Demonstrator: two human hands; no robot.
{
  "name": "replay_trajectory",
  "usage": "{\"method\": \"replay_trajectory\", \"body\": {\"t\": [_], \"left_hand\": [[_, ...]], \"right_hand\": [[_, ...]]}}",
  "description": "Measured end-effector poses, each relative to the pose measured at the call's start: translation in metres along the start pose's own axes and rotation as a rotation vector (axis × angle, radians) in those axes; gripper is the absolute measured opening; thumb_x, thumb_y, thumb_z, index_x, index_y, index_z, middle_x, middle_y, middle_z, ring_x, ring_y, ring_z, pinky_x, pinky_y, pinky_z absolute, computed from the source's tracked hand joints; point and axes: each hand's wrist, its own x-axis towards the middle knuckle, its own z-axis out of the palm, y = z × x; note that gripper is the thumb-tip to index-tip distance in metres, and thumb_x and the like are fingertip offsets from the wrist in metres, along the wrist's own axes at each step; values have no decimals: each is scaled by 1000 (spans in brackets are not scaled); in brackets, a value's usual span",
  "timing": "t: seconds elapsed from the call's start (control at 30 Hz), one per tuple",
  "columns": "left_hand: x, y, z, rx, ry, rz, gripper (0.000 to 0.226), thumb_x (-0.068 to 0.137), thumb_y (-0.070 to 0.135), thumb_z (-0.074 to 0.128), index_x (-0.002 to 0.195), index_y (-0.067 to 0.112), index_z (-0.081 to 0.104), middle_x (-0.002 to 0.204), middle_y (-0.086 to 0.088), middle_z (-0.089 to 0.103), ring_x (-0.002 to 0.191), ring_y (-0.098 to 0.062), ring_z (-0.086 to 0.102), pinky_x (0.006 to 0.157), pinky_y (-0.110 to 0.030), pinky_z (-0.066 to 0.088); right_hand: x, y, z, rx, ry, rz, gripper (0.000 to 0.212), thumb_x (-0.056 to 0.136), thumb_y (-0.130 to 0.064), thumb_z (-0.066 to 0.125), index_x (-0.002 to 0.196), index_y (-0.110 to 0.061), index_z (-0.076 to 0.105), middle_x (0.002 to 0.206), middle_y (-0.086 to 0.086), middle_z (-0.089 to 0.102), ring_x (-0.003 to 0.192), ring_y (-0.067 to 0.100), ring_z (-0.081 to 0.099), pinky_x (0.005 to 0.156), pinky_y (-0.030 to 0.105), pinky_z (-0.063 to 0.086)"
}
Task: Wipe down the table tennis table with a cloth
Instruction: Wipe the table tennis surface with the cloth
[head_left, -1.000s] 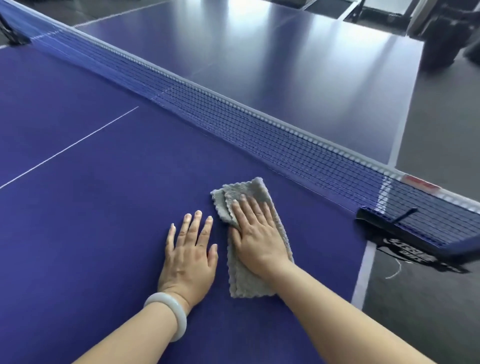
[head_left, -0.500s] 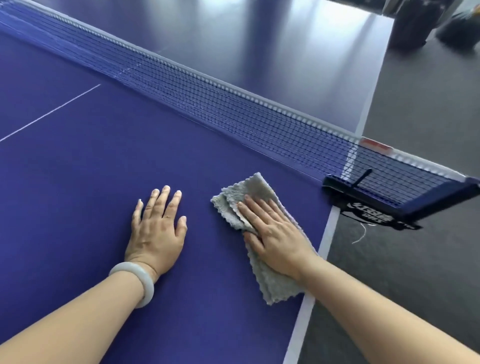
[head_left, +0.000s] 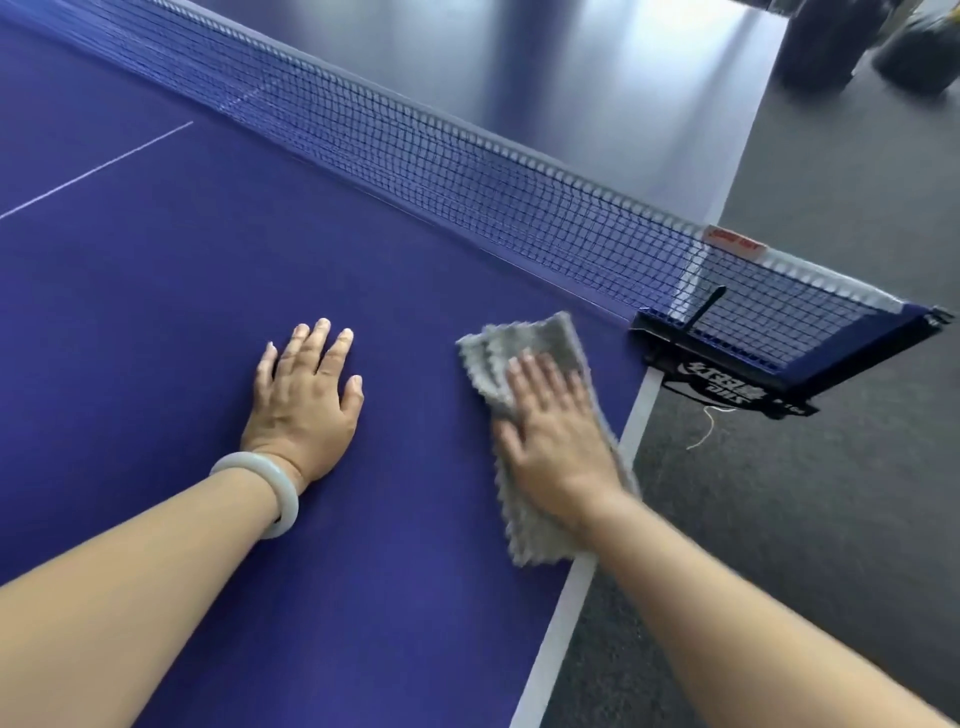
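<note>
I see the table tennis table (head_left: 182, 322) with a matte blue-purple top, a white line along its right edge and a thin white centre line off to the left; the half beyond the net (head_left: 467, 171) shines with glare; the cloth (head_left: 548, 338) is grey and fluffy, folded into a long strip with at least 2 layers showing at its far corner; it lies flat by the right edge, its right side reaching the white line; my right hand (head_left: 550, 431) presses flat on its middle.

Bright daylight, glare on far table half (head_left: 597, 78), right hand (head_left: 556, 441) motion-blurred
</note>
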Motion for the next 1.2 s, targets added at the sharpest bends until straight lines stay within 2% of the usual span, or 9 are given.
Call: {"method": "replay_trajectory", "body": {"t": [0.13,0.27,0.47,0.7,0.8,0.97,1.03,1.13,1.2], "left_hand": [[-3,2,-3,-46,54,27,50,102,28,40,149,13,38,159,-10,29,149,-26,20,122,-46,6],[-18,7,-13,-163,180,75,46,95,24,36,122,0,66,132,-20,58,125,-41,52,108,-55,34],[-93,36,-8,-95,59,65,62,95,34,24,141,-1,48,150,-18,41,142,-33,36,117,-52,26],[-149,53,-2,32,-8,15,78,99,50,-2,147,4,39,155,-13,34,144,-29,33,116,-52,25],[-147,54,-4,27,-11,5,74,99,51,8,146,4,42,155,-11,35,144,-27,33,116,-53,26],[-147,56,-5,37,-9,-17,69,92,44,22,146,5,43,155,-10,35,144,-26,32,117,-52,25],[-147,56,-6,37,-5,-24,69,93,44,21,146,6,43,156,-10,35,145,-26,31,117,-52,24],[-148,57,-6,42,2,-26,68,93,44,22,145,6,44,155,-10,36,144,-26,33,117,-52,25],[-148,58,-6,46,3,-29,68,92,43,22,145,6,44,155,-10,36,144,-27,33,117,-52,25]], "right_hand": [[-17,-25,10,-4,-37,-93,69,98,-56,18,159,-28,1,165,-12,-9,149,6,-19,123,35,-14],[-9,-20,5,-1,-43,-103,67,101,-52,27,159,-29,4,165,-12,-7,151,6,-16,123,35,-13],[25,-12,1,-9,-56,-145,64,102,-50,30,159,-30,9,167,-11,1,152,7,-10,124,33,-11],[20,-15,4,-9,-31,-135,61,104,-46,26,160,-27,7,167,-8,-1,152,9,-11,123,33,-14],[5,-19,7,1,-33,-193,61,104,-45,25,160,-25,8,167,-6,0,152,10,-11,123,34,-13],[-3,23,-4,-18,-94,-498,61,102,-49,29,158,-29,18,166,-8,14,153,9,2,125,33,-5],[12,49,-11,-63,-63,-408,60,102,-48,30,158,-30,18,166,-7,14,153,9,1,125,33,-6],[36,67,-17,-113,-38,-68,61,103,-47,26,159,-30,8,167,-7,3,152,8,-8,124,36,-10],[33,59,-14,-93,-41,43,62,103,-48,23,159,-30,4,167,-7,-3,152,9,-11,124,39,-11]]}}
